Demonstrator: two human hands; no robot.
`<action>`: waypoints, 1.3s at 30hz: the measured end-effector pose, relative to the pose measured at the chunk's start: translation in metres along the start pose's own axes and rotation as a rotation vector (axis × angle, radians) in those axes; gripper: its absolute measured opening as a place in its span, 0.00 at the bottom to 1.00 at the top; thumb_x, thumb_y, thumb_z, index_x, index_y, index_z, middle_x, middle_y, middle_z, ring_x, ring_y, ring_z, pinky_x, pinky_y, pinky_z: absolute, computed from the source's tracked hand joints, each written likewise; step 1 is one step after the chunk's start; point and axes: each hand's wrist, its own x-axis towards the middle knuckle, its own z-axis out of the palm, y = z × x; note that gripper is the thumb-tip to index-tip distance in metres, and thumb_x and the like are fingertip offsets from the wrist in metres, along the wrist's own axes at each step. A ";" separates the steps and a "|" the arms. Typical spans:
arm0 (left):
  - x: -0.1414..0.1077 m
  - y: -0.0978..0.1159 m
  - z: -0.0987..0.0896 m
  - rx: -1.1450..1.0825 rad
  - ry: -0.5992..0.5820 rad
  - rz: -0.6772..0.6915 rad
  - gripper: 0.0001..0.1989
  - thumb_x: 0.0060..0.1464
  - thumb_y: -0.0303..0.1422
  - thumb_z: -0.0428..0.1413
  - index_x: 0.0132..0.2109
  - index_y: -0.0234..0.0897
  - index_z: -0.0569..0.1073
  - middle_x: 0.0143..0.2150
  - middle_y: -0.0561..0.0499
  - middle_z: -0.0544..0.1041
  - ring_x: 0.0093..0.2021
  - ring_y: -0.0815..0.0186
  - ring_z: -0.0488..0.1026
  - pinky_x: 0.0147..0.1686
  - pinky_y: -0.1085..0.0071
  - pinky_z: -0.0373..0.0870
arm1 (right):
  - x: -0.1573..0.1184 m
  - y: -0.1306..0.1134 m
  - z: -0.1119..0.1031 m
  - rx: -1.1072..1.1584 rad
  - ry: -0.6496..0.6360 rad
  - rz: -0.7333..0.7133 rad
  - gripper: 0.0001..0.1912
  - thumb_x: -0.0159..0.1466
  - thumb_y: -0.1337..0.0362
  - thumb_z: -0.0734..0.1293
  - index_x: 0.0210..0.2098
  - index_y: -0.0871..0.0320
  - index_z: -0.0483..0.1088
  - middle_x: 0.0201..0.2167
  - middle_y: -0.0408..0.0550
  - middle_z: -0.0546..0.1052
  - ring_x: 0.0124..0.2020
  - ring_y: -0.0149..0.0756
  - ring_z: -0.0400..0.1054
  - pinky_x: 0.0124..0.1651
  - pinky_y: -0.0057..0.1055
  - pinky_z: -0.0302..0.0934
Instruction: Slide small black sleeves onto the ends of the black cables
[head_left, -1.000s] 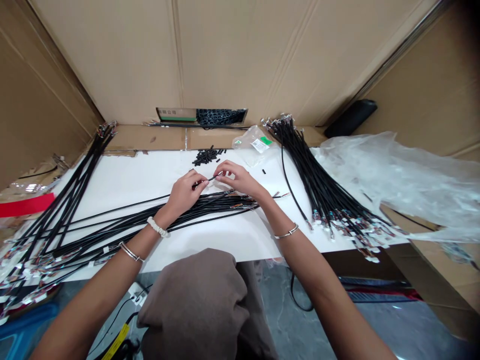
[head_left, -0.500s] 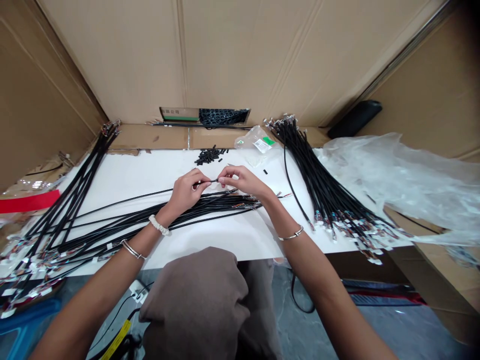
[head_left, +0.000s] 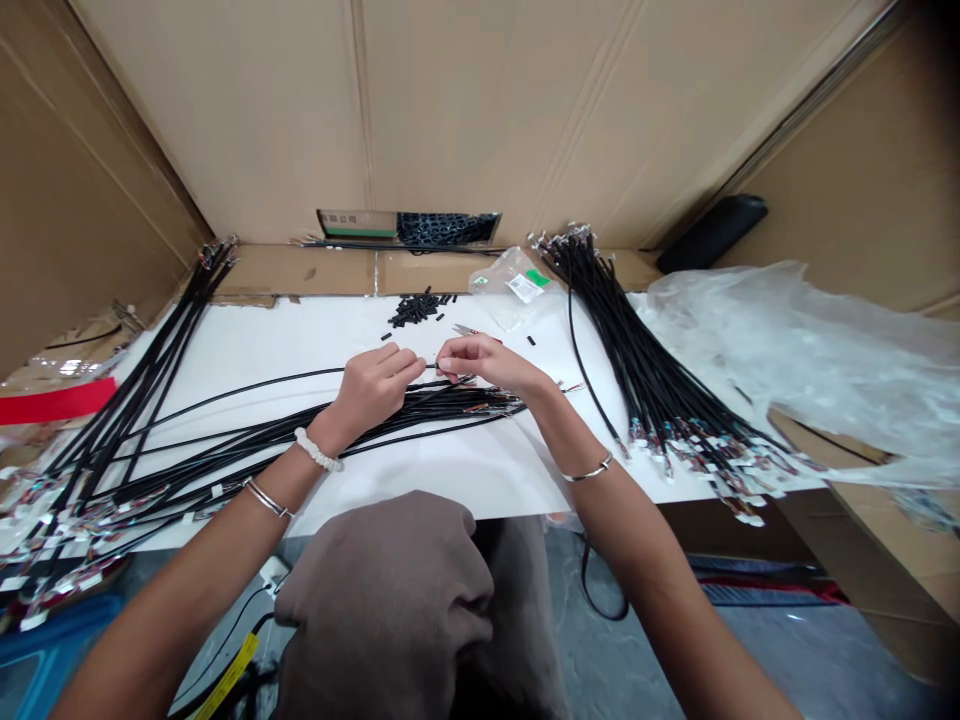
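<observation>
My left hand (head_left: 380, 388) is closed around a thin black cable (head_left: 262, 382), which trails off to the left across the table. Close beside it, my right hand (head_left: 491, 362) pinches the same cable near its end. A short dark stretch shows between the fingertips; whether a sleeve sits on it I cannot tell. Beneath both hands lies a bundle of black cables (head_left: 300, 440) with bare coloured wire ends. Scissors (head_left: 465, 330) poke out just behind my right hand. Further back is a pile of short black tube pieces (head_left: 420, 308).
On the right lies a thick bundle of black cables (head_left: 622, 340) beside crumpled clear plastic (head_left: 810, 350). More cables (head_left: 169, 360) lean along the left side. A clear bag (head_left: 517, 285) with a label rests near the cardboard back wall (head_left: 465, 110).
My left hand has rolled over, its fingers curled more tightly on the cable. The right hand has shifted slightly, exposing the scissors. A loose tube piece now shows left of the pile.
</observation>
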 end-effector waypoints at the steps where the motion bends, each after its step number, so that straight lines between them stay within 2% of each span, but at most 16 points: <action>1: 0.001 0.001 -0.002 -0.009 -0.007 -0.025 0.11 0.61 0.23 0.47 0.39 0.37 0.74 0.32 0.49 0.76 0.31 0.65 0.68 0.29 0.70 0.60 | 0.000 -0.001 0.000 -0.008 0.012 -0.002 0.14 0.63 0.53 0.65 0.32 0.60 0.69 0.26 0.42 0.69 0.28 0.28 0.60 0.31 0.28 0.52; 3: 0.006 0.003 -0.006 -0.083 -0.062 -0.134 0.10 0.64 0.28 0.47 0.39 0.36 0.73 0.34 0.48 0.76 0.33 0.65 0.70 0.31 0.70 0.61 | -0.001 -0.003 0.001 -0.067 0.067 -0.031 0.15 0.64 0.53 0.64 0.33 0.60 0.69 0.27 0.43 0.68 0.29 0.29 0.61 0.31 0.28 0.53; 6: 0.013 0.003 -0.015 -0.299 -0.268 -0.332 0.13 0.66 0.37 0.47 0.41 0.36 0.73 0.36 0.49 0.77 0.33 0.67 0.71 0.32 0.71 0.61 | -0.002 -0.006 0.002 -0.204 0.138 -0.098 0.14 0.65 0.54 0.64 0.33 0.59 0.70 0.27 0.44 0.69 0.32 0.32 0.63 0.34 0.29 0.55; 8: 0.017 0.001 -0.020 -0.450 -0.412 -0.423 0.16 0.66 0.39 0.45 0.40 0.37 0.74 0.34 0.51 0.77 0.31 0.68 0.70 0.32 0.72 0.61 | -0.002 -0.007 0.003 -0.288 0.157 -0.133 0.14 0.65 0.54 0.63 0.32 0.59 0.70 0.28 0.45 0.71 0.34 0.33 0.63 0.37 0.30 0.55; 10: 0.019 -0.001 -0.023 -0.578 -0.480 -0.496 0.19 0.66 0.40 0.44 0.36 0.36 0.75 0.31 0.52 0.77 0.29 0.68 0.69 0.32 0.72 0.62 | -0.002 -0.006 0.003 -0.350 0.164 -0.154 0.14 0.66 0.54 0.63 0.32 0.58 0.70 0.28 0.45 0.71 0.35 0.34 0.63 0.38 0.30 0.55; 13: 0.018 -0.004 -0.021 -0.712 -0.452 -0.581 0.17 0.63 0.37 0.47 0.31 0.35 0.75 0.30 0.52 0.78 0.28 0.69 0.69 0.32 0.73 0.63 | 0.000 0.000 0.005 -0.367 0.146 -0.154 0.13 0.66 0.54 0.63 0.32 0.57 0.70 0.28 0.44 0.71 0.34 0.34 0.62 0.38 0.31 0.54; 16: 0.017 -0.004 -0.016 -0.764 -0.394 -0.628 0.14 0.60 0.36 0.52 0.30 0.35 0.76 0.28 0.52 0.79 0.27 0.69 0.70 0.32 0.72 0.63 | 0.003 0.006 0.007 -0.325 0.106 -0.130 0.13 0.66 0.54 0.63 0.32 0.57 0.69 0.29 0.43 0.70 0.32 0.32 0.61 0.39 0.32 0.55; 23: 0.014 0.001 -0.013 -0.662 -0.301 -0.711 0.07 0.55 0.31 0.56 0.33 0.37 0.78 0.29 0.52 0.80 0.31 0.66 0.74 0.34 0.71 0.65 | 0.004 0.004 0.010 -0.245 0.084 -0.071 0.15 0.65 0.52 0.64 0.32 0.58 0.69 0.26 0.42 0.69 0.30 0.31 0.61 0.36 0.32 0.55; 28: 0.013 0.006 -0.012 -0.549 -0.213 -0.660 0.05 0.55 0.30 0.57 0.33 0.37 0.76 0.30 0.52 0.80 0.31 0.66 0.73 0.32 0.70 0.64 | 0.005 0.005 0.011 -0.148 0.078 -0.028 0.18 0.64 0.48 0.64 0.32 0.59 0.68 0.26 0.42 0.68 0.29 0.31 0.61 0.37 0.33 0.56; 34: 0.009 0.009 -0.009 -0.391 -0.093 -0.449 0.07 0.59 0.29 0.53 0.32 0.36 0.73 0.30 0.50 0.77 0.31 0.66 0.70 0.31 0.70 0.64 | 0.008 0.010 0.011 0.020 0.060 -0.028 0.18 0.62 0.49 0.66 0.29 0.58 0.67 0.25 0.41 0.67 0.30 0.30 0.61 0.39 0.33 0.56; 39: 0.006 0.006 -0.007 -0.228 -0.085 -0.285 0.12 0.64 0.30 0.47 0.35 0.36 0.74 0.30 0.48 0.76 0.33 0.63 0.70 0.35 0.68 0.64 | 0.007 0.008 0.012 0.050 0.069 -0.033 0.17 0.63 0.49 0.65 0.30 0.58 0.66 0.26 0.41 0.67 0.30 0.30 0.61 0.39 0.32 0.56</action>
